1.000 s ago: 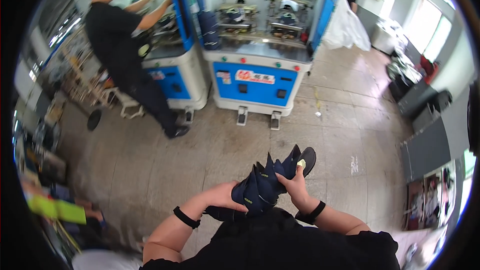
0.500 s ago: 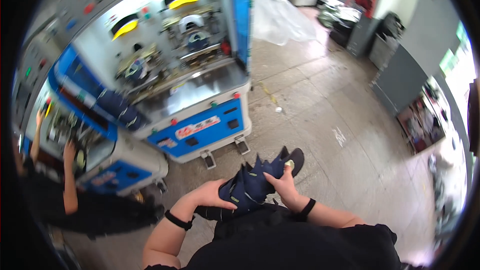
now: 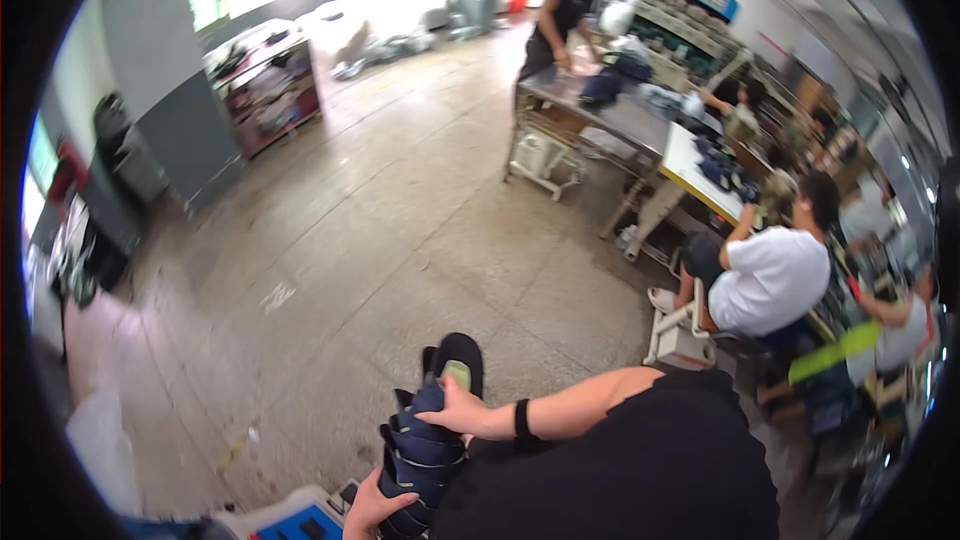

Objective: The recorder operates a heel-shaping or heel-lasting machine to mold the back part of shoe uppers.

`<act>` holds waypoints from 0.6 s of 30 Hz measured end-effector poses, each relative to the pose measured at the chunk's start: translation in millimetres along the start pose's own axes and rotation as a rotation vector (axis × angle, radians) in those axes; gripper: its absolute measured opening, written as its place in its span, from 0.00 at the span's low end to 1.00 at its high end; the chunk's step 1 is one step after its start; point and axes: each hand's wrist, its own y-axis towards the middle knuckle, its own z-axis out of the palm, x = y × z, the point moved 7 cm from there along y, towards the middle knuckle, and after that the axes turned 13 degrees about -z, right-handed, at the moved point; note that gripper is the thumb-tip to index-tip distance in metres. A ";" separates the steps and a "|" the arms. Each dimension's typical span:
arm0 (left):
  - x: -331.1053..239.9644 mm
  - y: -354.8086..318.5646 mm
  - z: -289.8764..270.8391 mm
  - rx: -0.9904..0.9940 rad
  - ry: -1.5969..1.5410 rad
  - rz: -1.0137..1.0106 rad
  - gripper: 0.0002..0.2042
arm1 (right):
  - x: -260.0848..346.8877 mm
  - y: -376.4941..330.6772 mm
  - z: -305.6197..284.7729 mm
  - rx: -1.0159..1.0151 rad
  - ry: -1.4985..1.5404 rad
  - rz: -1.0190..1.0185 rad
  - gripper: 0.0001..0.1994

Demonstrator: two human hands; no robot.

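Note:
A nested stack of navy caps (image 3: 422,455) lies along the front of my body, one cap fitted into the other. At its far end a dark rounded brim (image 3: 464,348) sticks out, with a pale yellow-green patch on it. My left hand (image 3: 374,506) grips the near end of the stack, thumb on top. Around the far end, beside the patch, my right hand (image 3: 464,412) is closed, its thumb pressed on the navy cloth. The undersides of the caps and some of my fingers are hidden.
A blue and white machine corner (image 3: 300,522) shows at the bottom left. To the right stand a metal worktable (image 3: 640,118) with dark caps, a standing person (image 3: 570,5) and a seated person in white (image 3: 770,280). A shelf (image 3: 268,100) and grey pillar (image 3: 180,130) are far left.
My view has swung to the right, away from the machines toward the worktables and other people. Both hands still hold the stack, which now points more away from me.

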 end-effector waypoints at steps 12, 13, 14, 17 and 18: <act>-148.8 142.9 206.1 0.506 0.894 0.074 0.48 | -155.2 -125.8 -189.2 -0.798 0.356 0.343 0.42; -163.4 155.4 227.5 0.544 0.922 0.073 0.49 | -165.3 -127.7 -208.9 -0.819 0.329 0.363 0.41; -176.7 168.0 248.3 0.576 0.963 0.059 0.49 | -174.9 -123.7 -228.5 -0.828 0.334 0.358 0.41; -235.3 210.5 316.4 0.617 1.010 0.100 0.49 | -205.9 -116.3 -299.4 -0.960 0.462 0.335 0.38; -255.3 224.8 339.2 0.628 1.086 0.117 0.49 | -216.0 -110.9 -323.8 -0.954 0.451 0.351 0.38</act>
